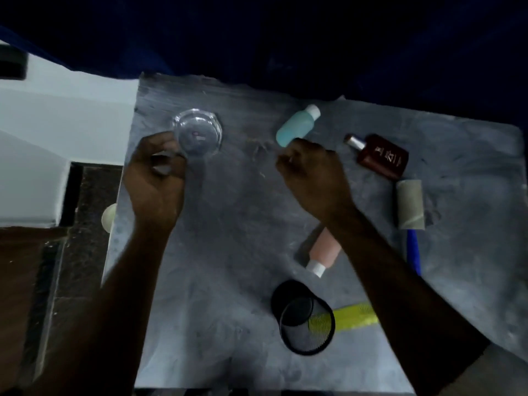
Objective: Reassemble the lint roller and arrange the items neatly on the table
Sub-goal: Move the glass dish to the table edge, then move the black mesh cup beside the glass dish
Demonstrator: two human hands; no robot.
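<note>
The lint roller's grey paper roll [410, 204] lies at the table's right side, and its blue handle [413, 252] sticks out of the near end. My left hand [155, 172] curls around the near-left rim of a clear glass dish [198, 132] at the far left of the table. My right hand [311, 172] hovers mid-table with its fingers curled in, just in front of a teal bottle [297, 125] that lies on its side. I see nothing in that hand. A pink bottle [325, 250] lies partly hidden under my right forearm.
A brown bottle [380, 155] lies at the far right, beyond the roll. A black mesh cup [305, 318] lies on its side near the front, with a yellow-green comb [354, 315] behind it. The grey table [228, 238] ends at the left above a dark floor.
</note>
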